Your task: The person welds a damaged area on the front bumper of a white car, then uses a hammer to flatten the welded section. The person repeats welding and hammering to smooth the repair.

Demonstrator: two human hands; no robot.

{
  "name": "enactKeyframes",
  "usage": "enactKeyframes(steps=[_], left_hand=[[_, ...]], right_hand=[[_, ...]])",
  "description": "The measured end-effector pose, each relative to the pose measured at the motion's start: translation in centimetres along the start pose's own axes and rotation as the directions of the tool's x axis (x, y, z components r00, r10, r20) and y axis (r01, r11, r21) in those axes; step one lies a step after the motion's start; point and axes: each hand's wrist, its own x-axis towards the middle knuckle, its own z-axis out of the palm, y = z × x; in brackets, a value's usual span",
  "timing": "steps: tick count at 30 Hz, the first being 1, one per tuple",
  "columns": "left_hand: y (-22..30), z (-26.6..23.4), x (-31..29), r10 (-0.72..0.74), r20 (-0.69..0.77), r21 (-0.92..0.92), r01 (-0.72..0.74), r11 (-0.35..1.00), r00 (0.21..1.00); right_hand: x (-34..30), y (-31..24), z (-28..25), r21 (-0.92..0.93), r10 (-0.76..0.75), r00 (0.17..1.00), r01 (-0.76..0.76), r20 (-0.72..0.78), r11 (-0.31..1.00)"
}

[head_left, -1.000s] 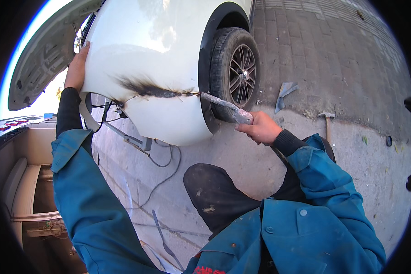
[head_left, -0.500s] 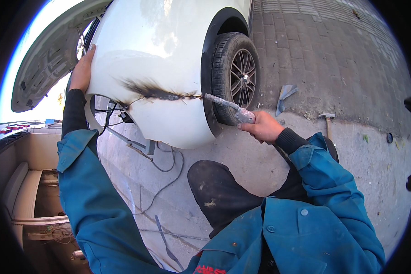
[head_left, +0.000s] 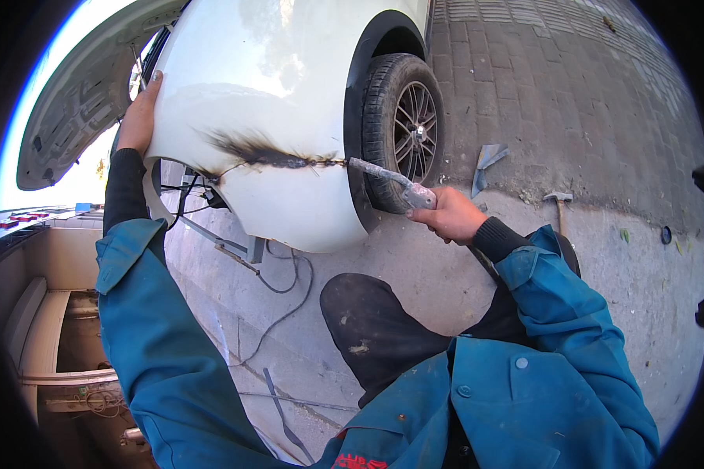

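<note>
A white car fender (head_left: 211,109) stands before me, with a sooty scorched seam (head_left: 289,161) running across it toward the black wheel arch trim. My right hand (head_left: 452,215) is closed around the handle of a welding torch (head_left: 383,173), a grey bent tube with a worn, stained grip. The torch tip meets the right end of the burnt seam, beside the trim. High on the fender's left edge, my left hand (head_left: 138,121) holds on with the thumb along the rim; its other fingers are mostly hidden.
A wheel (head_left: 403,129) sits just behind the torch. On the ground to the right lie a hammer (head_left: 559,205) and a bent metal scrap (head_left: 486,168). A cable (head_left: 293,313) curls near my knee, by a long thin strip (head_left: 281,414). The raised hood (head_left: 74,109) is at upper left.
Almost nothing differs. The view has shifted very slightly; both hands and the torch keep their places on the fender.
</note>
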Motion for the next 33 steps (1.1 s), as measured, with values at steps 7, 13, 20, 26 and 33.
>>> enactKeyframes(steps=[7, 13, 20, 26, 33], left_hand=[[0.1, 0.1, -0.4, 0.016, -0.008, -0.049, -0.016, 0.999, 1.000], [-0.4, 0.1, 0.1, 0.038, -0.009, -0.053, -0.038, 0.998, 0.999], [-0.7, -0.1, 0.5, -0.010, 0.002, -0.068, 0.010, 0.998, 1.000], [-1.0, -0.1, 0.7, 0.011, 0.011, -0.086, -0.010, 0.996, 1.000], [-1.4, -0.1, 1.0, -0.035, 0.030, -0.145, 0.039, 0.989, 0.999]], right_hand=[[0.0, 0.0, 0.0, -0.014, -0.012, 1.000, 0.012, -0.001, 1.000], [0.0, -0.1, 0.0, -0.021, -0.007, 1.000, 0.007, 0.001, 1.000], [0.0, -0.1, 0.1, 0.010, -0.032, 0.999, 0.032, 0.008, 0.999], [-0.2, -0.4, 0.0, 0.000, -0.002, 1.000, 0.002, 0.013, 1.000], [-0.1, -0.3, -0.1, 0.007, 0.006, 1.000, -0.006, 0.006, 1.000]])
